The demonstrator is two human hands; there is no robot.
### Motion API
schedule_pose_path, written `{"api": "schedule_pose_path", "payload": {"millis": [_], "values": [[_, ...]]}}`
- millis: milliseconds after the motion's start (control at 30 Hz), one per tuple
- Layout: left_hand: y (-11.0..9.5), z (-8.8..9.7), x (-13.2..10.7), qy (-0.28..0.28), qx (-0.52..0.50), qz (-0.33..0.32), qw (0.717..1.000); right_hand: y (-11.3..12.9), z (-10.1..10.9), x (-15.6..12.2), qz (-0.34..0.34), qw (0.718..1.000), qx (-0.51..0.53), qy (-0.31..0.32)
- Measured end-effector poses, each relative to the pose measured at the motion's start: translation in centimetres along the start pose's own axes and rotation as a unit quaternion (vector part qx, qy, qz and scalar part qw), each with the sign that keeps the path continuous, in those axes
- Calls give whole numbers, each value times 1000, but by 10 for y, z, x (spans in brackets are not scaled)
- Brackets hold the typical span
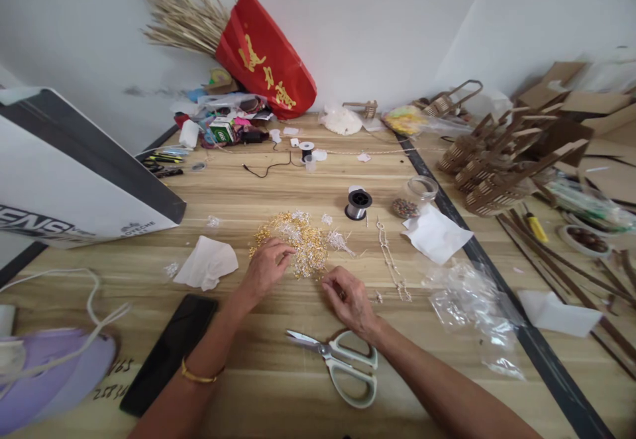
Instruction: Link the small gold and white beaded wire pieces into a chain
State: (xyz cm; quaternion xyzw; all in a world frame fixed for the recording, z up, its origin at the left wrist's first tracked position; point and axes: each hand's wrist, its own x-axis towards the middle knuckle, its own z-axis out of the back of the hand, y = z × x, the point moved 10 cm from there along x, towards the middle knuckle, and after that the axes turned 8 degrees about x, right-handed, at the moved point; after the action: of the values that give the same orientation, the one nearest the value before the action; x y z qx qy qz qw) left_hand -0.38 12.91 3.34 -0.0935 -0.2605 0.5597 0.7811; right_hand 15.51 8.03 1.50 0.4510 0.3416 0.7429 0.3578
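A loose pile of small gold and silver beads [312,253] lies in the middle of the wooden table. My left hand [265,268] rests over the pile's left side, fingertips drawn together among the beads; anything between them is too small to make out. At the pile's lower right edge, my right hand [348,298] is curled with thumb and finger pinched; what it holds cannot be made out. Scissors with pale handles [354,365] lie just below that hand. To its right is a beaded chain [390,260]. Thin white strips [340,242] lie beside the pile.
A wire spool [358,204] stands behind the pile, near a clear jar of beads [412,199]. White paper [437,234] and clear plastic bags [472,306] lie right. A black phone [169,353] and cloth [206,263] lie left. Small woven baskets [491,167] stand far right.
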Motion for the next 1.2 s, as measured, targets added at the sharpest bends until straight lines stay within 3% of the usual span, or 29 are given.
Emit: {"api": "schedule_pose_path", "payload": {"millis": [167, 300, 600, 1000, 1200], "values": [[1, -15, -6, 20, 18, -1, 1000, 3, -1, 0, 8, 1000, 8, 11], [2, -23, -9, 24, 13, -2, 1000, -5, 6, 0, -27, 998, 53, -23], [1, -18, -12, 10, -9, -13, 1000, -17, 10, 0, -79, 991, 93, -51], [-12, -29, -15, 23, 5, -86, 996, -16, 10, 1, -83, 990, 99, -56], [-9, -26, -14, 4, -6, -81, 997, -17, 10, 1, -84, 990, 95, -54]]}}
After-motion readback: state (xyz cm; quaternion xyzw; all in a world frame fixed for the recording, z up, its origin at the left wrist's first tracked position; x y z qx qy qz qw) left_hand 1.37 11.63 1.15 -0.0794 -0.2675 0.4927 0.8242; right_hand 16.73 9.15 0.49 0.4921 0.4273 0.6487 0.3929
